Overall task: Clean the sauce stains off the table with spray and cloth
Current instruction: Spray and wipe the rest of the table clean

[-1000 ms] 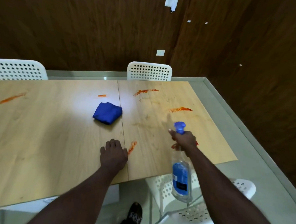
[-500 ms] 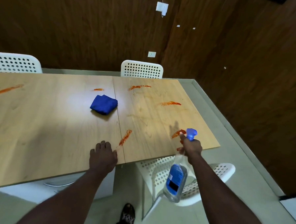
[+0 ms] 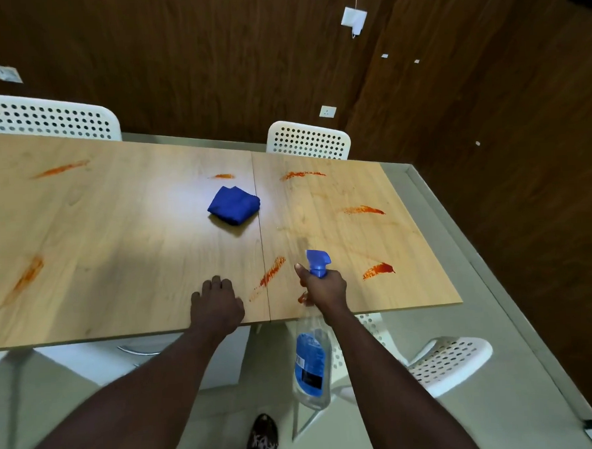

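A wooden table (image 3: 117,240) carries several orange sauce streaks, among them one near the front seam (image 3: 271,272) and one at the right front (image 3: 377,271). A folded blue cloth (image 3: 233,205) lies near the table's middle. My right hand (image 3: 322,288) grips the neck of a clear spray bottle (image 3: 310,364) with blue liquid; its blue nozzle points over the table and its body hangs below the front edge. My left hand (image 3: 216,305) rests on the table's front edge, fingers loosely bent, holding nothing.
Two white perforated chairs (image 3: 50,117) (image 3: 309,139) stand behind the table. Another white chair (image 3: 445,360) sits under the front right corner. Dark wood walls close the back and right. My shoe (image 3: 262,435) shows on the grey floor.
My right hand with the spray bottle has moved left along the front edge, from the right front stain toward the seam. The view shifted slightly. My left hand stays on the edge.
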